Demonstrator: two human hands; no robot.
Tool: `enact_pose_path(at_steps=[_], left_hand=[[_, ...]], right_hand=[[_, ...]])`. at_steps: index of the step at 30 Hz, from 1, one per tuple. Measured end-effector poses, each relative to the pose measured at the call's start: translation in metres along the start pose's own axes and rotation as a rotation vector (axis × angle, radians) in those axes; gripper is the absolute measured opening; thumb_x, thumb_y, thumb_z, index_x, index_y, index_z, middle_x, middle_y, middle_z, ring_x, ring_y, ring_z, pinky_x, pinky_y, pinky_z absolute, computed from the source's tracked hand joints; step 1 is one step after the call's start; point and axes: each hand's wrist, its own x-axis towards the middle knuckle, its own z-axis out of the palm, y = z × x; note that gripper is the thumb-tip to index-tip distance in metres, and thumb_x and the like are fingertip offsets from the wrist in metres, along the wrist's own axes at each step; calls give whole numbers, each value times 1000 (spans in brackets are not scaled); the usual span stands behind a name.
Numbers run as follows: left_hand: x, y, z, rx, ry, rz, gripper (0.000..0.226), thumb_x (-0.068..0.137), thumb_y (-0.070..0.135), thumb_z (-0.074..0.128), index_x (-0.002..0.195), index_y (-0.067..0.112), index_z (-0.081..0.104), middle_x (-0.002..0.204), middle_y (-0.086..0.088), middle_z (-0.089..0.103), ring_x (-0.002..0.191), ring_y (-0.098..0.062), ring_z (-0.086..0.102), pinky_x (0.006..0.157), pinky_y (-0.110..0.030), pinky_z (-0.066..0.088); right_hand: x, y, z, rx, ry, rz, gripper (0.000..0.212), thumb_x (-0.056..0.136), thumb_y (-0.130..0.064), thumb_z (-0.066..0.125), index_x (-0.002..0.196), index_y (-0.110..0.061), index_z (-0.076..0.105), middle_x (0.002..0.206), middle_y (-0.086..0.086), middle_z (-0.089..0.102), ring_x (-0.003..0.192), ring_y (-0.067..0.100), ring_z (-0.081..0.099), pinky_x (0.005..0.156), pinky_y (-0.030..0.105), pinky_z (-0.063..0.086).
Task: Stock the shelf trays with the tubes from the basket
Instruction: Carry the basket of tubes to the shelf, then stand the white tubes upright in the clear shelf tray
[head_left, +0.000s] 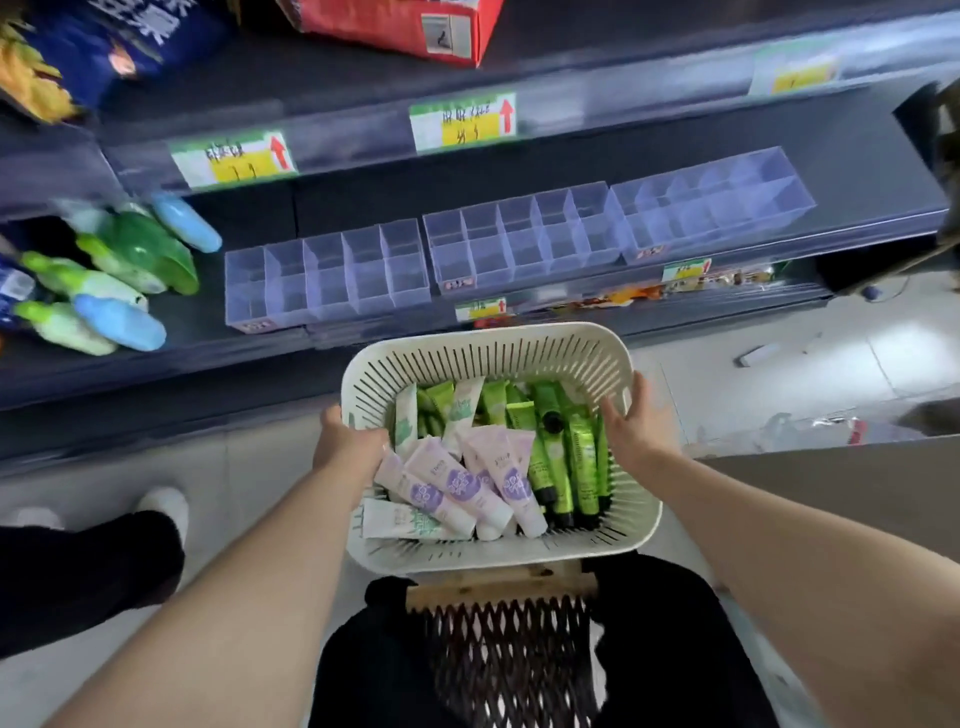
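Note:
A white slotted basket sits in front of me on a wooden stool, full of tubes: pink-and-purple ones, bright green ones and white ones with green print. My left hand grips the basket's left rim, fingers curled inside over the tubes. My right hand holds the right rim, thumb outside and fingers inside the wall. On the dark shelf beyond stand three clear divided trays, their compartments holding nothing.
Green and blue bottles lie on the shelf left of the trays. Price labels hang on the shelf edge above. A person's dark trouser leg and white shoe stand on the floor at left. A red box sits on the upper shelf.

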Motion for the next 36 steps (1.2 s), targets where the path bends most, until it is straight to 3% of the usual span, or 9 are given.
enact_pose_path(at_steps=[4,10,16,20,24,27,30,32,36], left_hand=[[35,-13,50,19,-21,-24,56,76,15,67,127,23,45,105,-5,66,90,-30,64,81,-40,57],[97,-32,112,-25,14,42,49,77,22,73,121,22,51,105,-4,67,90,-28,65,80,-41,57],[134,-44,144,3,95,145,47,85,22,69,126,24,46,105,-2,64,83,-27,60,72,-34,52],[153,-45,157,47,158,213,46,87,27,67,127,22,46,112,-6,65,85,-29,60,76,-35,52],[166,-35,162,275,224,279,48,86,34,67,124,14,46,115,-10,63,89,-32,60,73,-36,53],[162,-28,166,559,256,369,68,86,37,64,139,6,34,138,-19,43,121,-37,46,94,-42,46],[140,-26,175,905,251,649,61,90,29,55,145,14,33,156,-13,19,142,-33,18,113,-43,29],[126,-24,184,1024,206,824,53,88,15,51,141,21,44,157,-11,19,144,-30,14,115,-43,24],[116,-34,198,1054,194,901,44,84,10,53,124,26,59,135,-5,44,124,-26,35,99,-41,38]], right_hand=[[46,35,28,-53,-43,60,67,99,-49,37,152,-26,4,123,20,56,64,16,51,46,24,32],[127,61,74,33,3,-3,60,98,-49,40,148,-29,14,116,18,57,77,25,57,53,25,40],[174,71,99,0,51,-139,53,98,-47,39,142,-25,21,105,17,61,69,24,59,45,24,36],[197,79,118,29,84,-202,47,99,-41,40,139,-23,22,103,16,63,71,28,63,49,30,46],[214,84,128,-21,152,-183,56,97,-42,41,144,-25,16,116,18,53,92,33,59,77,45,53],[209,84,137,-398,376,-295,66,94,-41,43,148,-15,15,142,16,35,128,34,34,104,48,34],[193,81,150,-567,343,-458,61,91,-26,44,148,-16,23,158,9,9,146,27,4,118,48,8],[184,79,154,-605,270,-544,53,88,-19,48,140,-20,39,155,6,20,144,24,14,118,46,14],[168,88,158,-675,237,-636,41,88,-19,52,128,-23,51,133,1,45,126,21,40,104,43,36]])
